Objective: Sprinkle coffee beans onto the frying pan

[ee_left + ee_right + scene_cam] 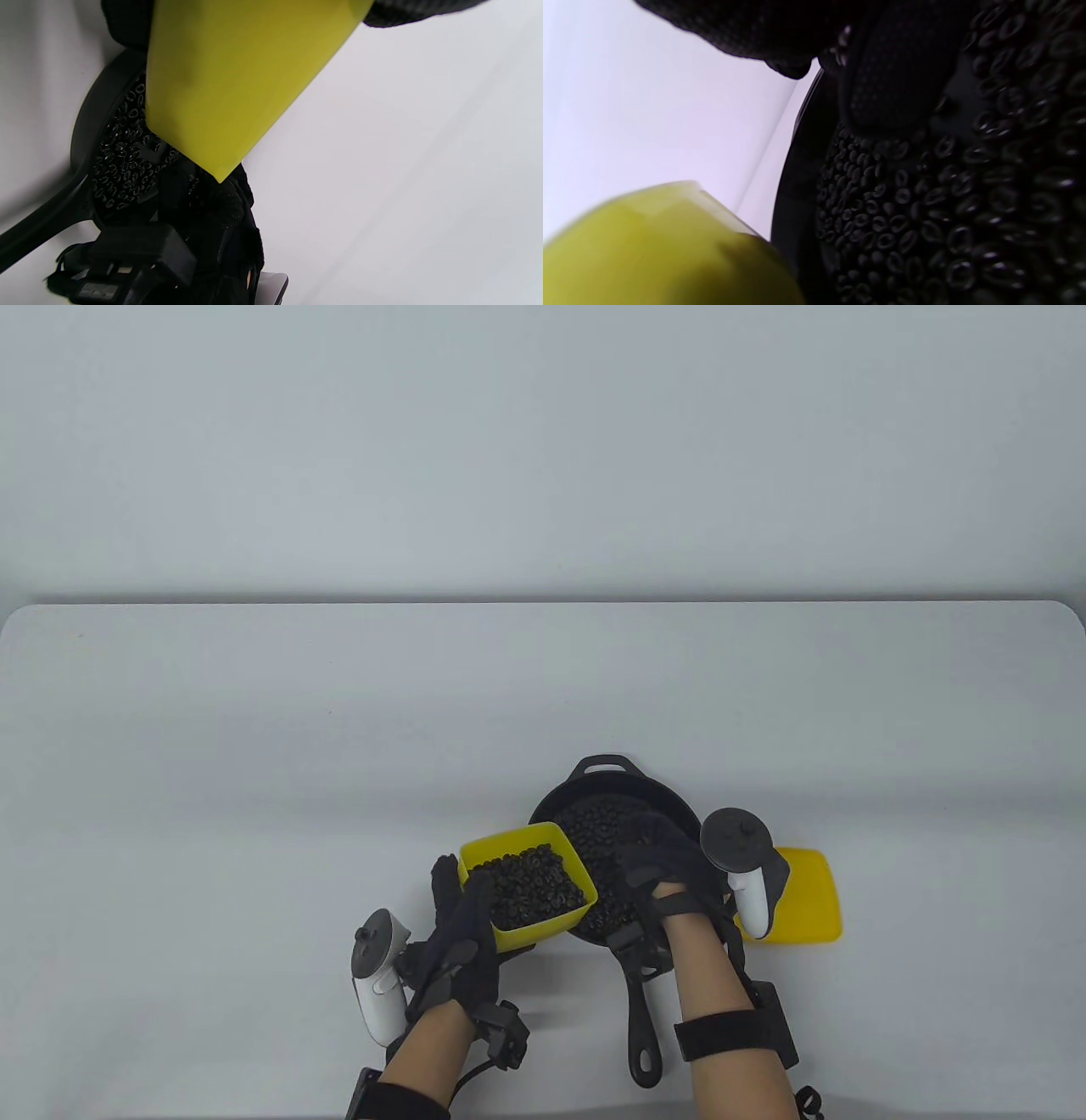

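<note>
A black frying pan point(594, 780) sits near the table's front, its long handle point(642, 1027) pointing toward me, with a layer of coffee beans point(598, 831) inside. My left hand point(462, 937) grips a yellow box point(543, 929) full of beans point(530, 882) at its near-left side, holding it at the pan's left rim. My right hand point(662, 857) is palm-down over the pan, its fingers in the beans. In the right wrist view its fingers point(886, 84) press into the beans point(946, 212). The left wrist view shows the box's underside point(229, 84) above the pan point(85, 127).
A yellow lid point(806, 899) lies flat on the table just right of the pan, partly under my right hand's tracker point(747, 857). The white table point(339, 729) stretches away behind and to both sides.
</note>
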### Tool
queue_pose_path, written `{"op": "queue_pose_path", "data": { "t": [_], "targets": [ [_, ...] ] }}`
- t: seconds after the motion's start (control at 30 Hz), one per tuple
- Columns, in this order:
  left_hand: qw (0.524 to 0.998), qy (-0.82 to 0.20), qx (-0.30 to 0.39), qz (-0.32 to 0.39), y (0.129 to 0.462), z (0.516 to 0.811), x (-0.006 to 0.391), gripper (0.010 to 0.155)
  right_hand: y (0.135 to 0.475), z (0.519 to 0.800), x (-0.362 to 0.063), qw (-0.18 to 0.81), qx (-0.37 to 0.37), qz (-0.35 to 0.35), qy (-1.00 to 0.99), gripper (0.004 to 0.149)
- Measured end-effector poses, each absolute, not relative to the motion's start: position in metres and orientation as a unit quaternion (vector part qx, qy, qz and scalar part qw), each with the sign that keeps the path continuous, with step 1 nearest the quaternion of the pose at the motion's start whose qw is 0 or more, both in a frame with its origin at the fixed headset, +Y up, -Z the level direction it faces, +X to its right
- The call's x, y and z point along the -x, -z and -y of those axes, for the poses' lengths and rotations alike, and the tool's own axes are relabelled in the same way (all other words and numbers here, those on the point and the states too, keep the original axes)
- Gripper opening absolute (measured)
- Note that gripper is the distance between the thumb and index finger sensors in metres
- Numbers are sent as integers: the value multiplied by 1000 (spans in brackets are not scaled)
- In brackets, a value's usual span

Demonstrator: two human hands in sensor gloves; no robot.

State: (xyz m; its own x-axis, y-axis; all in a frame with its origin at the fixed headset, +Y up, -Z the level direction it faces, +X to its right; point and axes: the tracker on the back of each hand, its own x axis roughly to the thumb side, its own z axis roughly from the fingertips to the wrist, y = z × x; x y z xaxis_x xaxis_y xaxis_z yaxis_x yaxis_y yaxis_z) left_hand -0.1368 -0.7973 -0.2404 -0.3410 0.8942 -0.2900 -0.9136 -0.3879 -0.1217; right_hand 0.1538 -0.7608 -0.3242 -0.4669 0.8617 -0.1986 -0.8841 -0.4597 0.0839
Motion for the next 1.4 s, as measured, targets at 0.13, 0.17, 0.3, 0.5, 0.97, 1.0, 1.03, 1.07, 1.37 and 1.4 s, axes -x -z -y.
{"op": "queue_pose_path", "data": {
  "t": [0.13,0.17,0.3,0.5,0.97,1.0,1.03,1.07,1.37,1.4],
  "targets": [
    [554,-818,153,-32,240,797,137,82,323,761,-161,474,78,-97,-872,43],
    [553,-818,153,-32,240,797,137,82,323,760,-164,467,80,-101,-875,44],
    [557,-816,153,-32,240,796,137,82,322,756,-173,453,87,-77,-884,51],
    [559,-814,152,-31,240,797,137,82,321,752,-176,486,55,-80,-869,79],
    [569,-808,153,-24,241,797,137,82,307,683,-122,400,-89,-16,-912,72],
    [570,-807,154,-22,240,797,137,82,304,675,-113,400,-128,-7,-907,67],
    [571,-806,154,-20,240,796,137,82,302,670,-107,401,-143,-6,-905,63],
    [573,-805,154,-17,240,796,136,82,299,665,-97,408,-176,-12,-896,61],
    [593,-791,153,13,239,790,130,82,300,687,-60,305,-235,-190,-903,88],
    [593,-791,154,12,239,790,129,82,301,690,-60,289,-234,-196,-907,91]
  ]
}}
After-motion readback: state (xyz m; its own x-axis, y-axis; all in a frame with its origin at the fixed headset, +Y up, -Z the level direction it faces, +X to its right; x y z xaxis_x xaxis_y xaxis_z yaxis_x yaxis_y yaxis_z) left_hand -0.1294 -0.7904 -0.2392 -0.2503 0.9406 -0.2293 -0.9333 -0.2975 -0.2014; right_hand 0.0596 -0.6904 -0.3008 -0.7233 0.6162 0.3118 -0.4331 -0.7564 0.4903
